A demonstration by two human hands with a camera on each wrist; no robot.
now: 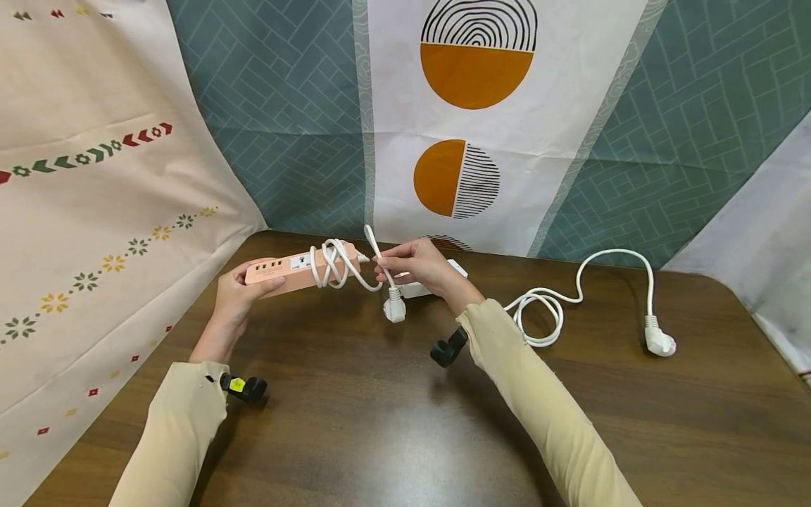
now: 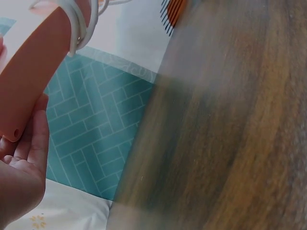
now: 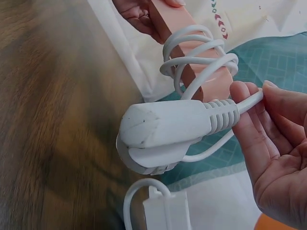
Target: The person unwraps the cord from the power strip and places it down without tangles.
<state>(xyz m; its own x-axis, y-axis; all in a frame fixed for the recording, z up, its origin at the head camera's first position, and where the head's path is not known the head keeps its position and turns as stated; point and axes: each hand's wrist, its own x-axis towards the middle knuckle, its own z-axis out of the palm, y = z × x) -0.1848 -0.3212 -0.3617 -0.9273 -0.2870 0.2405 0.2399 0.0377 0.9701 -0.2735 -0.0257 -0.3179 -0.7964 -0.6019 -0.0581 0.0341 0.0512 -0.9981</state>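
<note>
A pink power strip (image 1: 288,272) is held up above the table, its left end gripped by my left hand (image 1: 237,289). Loops of its white cord (image 1: 331,264) wrap around the right end of the strip. My right hand (image 1: 427,267) pinches the cord close to the white plug (image 1: 394,308), which hangs below the fingers. In the right wrist view the plug (image 3: 165,132) is large and the thumb and fingertips grip the cord just behind its ribbed neck. The left wrist view shows the fingers curled under the strip (image 2: 36,72).
Behind my right hand lies a white power strip (image 1: 415,289), partly hidden. Its cord (image 1: 538,317) coils on the wooden table (image 1: 355,422) to the right, ending in another white plug (image 1: 660,341). Patterned cloth (image 1: 285,127) hangs along the table's back edge.
</note>
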